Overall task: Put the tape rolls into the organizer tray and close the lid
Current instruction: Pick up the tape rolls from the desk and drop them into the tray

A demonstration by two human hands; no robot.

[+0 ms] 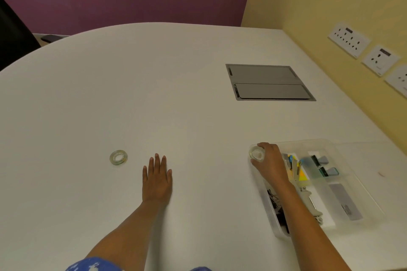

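1. The left hand lies flat and spread on the table, holding nothing.
2. The right hand grips one roll at the near-left corner of the tray; placing it seems the step in hand.
3. The second roll lies left of the left hand, apart from it, and probably goes next.
4. The lid is hard to make out; the tray's contents are blurred.

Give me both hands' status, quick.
Left hand: open, flat on the table, holding nothing.
Right hand: closed on a clear tape roll at the organizer tray corner.
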